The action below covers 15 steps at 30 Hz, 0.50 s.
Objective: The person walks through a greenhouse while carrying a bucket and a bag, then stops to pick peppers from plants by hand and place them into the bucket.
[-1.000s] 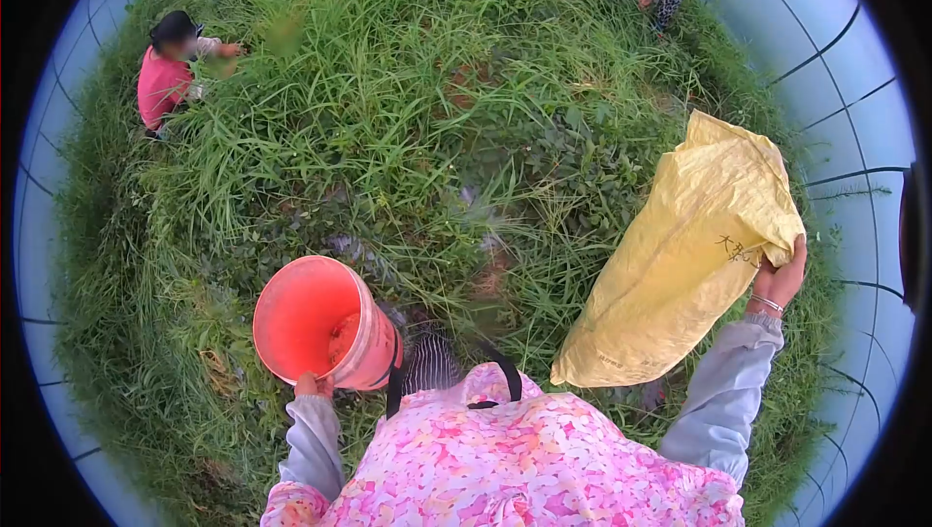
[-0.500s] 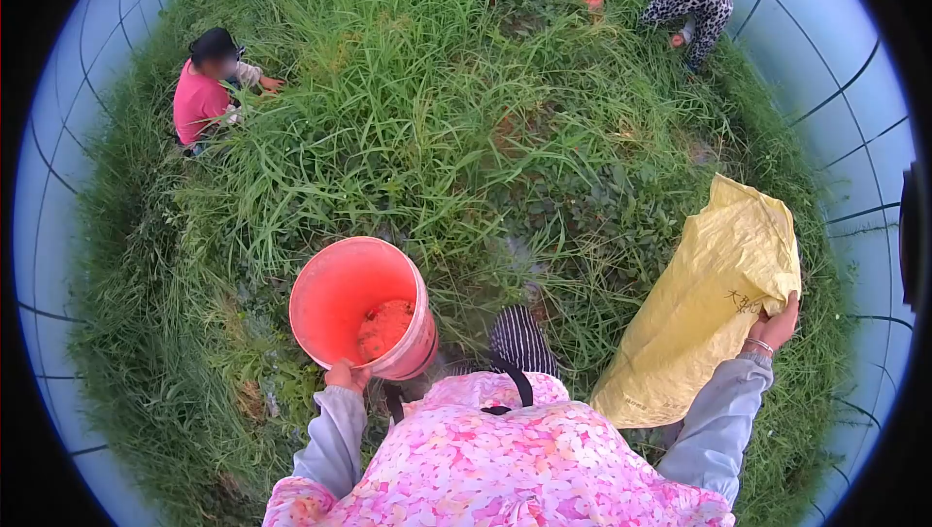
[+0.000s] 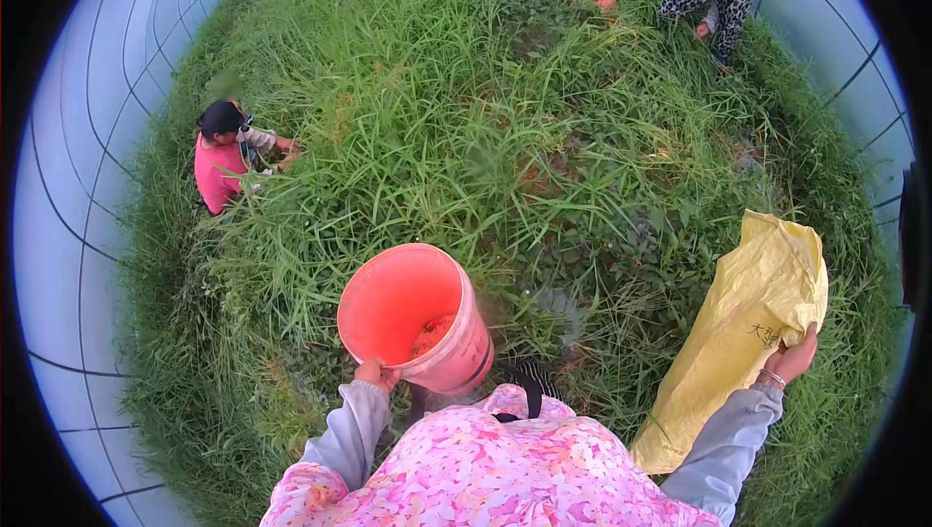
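- Orange plastic bucket (image 3: 413, 318) hangs tilted from the left hand (image 3: 375, 373), whose fingers curl tight over the near rim; its mouth faces up and toward the camera.
- Inside, low against the far wall, lies a small heap of reddish-orange pieces (image 3: 430, 335); what they are cannot be told.
- Right hand (image 3: 791, 357) is clenched on the upper edge of a yellow woven sack (image 3: 743, 333), which hangs limp with its long axis running down and inward from the fingers over tall grass (image 3: 466, 139).
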Each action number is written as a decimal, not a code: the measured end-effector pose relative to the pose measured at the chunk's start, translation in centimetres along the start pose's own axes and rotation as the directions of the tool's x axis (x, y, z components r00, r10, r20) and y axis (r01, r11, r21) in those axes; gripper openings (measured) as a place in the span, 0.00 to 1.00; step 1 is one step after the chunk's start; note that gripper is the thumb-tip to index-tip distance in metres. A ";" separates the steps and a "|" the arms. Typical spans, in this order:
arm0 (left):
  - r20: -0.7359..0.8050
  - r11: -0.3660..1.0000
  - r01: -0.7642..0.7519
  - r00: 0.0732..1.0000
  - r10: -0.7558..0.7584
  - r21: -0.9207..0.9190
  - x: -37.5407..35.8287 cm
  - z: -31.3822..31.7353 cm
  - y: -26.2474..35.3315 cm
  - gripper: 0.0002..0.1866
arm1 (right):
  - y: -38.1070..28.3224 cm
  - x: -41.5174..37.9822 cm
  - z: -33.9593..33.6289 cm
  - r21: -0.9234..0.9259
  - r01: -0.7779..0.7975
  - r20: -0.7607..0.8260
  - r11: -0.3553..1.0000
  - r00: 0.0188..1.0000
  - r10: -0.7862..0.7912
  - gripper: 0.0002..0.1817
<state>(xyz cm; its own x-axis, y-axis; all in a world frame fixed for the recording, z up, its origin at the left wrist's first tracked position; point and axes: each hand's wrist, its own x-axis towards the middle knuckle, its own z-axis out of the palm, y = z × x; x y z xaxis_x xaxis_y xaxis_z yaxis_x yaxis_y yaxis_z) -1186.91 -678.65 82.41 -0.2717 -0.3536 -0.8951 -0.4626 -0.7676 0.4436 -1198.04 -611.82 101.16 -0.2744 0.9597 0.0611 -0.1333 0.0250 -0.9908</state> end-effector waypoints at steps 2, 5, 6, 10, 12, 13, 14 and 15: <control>0.053 0.998 -0.058 0.997 0.057 0.014 0.5 2.5 2.6 0.13 | 1.2 0.9 0.9 0.070 -0.030 0.005 0.997 1.000 0.030 0.17; 0.030 0.988 -0.156 0.987 0.156 0.004 1.3 5.5 4.5 0.13 | 1.6 1.6 2.6 0.086 -0.072 0.016 0.994 0.997 0.070 0.18; 0.027 0.981 -0.195 0.980 0.196 -0.021 1.7 6.4 5.3 0.13 | 1.9 1.7 3.2 0.095 -0.069 0.017 0.993 0.998 0.068 0.17; -0.008 0.955 -0.269 0.963 0.270 -0.125 3.4 8.6 9.6 0.13 | 1.1 2.6 5.9 0.040 -0.016 -0.023 0.999 1.000 0.017 0.16; -0.025 0.941 -0.292 0.956 0.292 -0.170 3.8 9.0 11.9 0.13 | 0.9 2.0 6.4 0.055 -0.091 -0.029 0.994 0.995 0.092 0.16; -0.025 0.935 -0.300 0.953 0.300 -0.189 3.3 9.3 13.4 0.13 | 0.5 1.7 6.6 0.055 -0.102 -0.029 0.993 0.994 0.103 0.16; -0.023 0.928 -0.308 0.950 0.311 -0.210 3.8 9.7 14.5 0.13 | 0.8 1.4 6.8 0.059 -0.111 -0.029 0.992 0.993 0.113 0.16; -0.012 0.929 -0.308 0.950 0.312 -0.207 4.3 10.0 15.7 0.12 | 0.6 0.9 7.2 0.049 -0.115 -0.043 0.992 0.992 0.117 0.17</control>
<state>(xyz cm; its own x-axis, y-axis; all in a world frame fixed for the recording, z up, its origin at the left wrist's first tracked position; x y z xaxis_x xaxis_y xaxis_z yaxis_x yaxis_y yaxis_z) -1203.80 -686.93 85.95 -0.3922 -0.5819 -0.7125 -0.1715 -0.7147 0.6781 -1205.26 -612.92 101.51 -0.2472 0.9671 -0.0604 -0.1474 -0.0991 -0.9841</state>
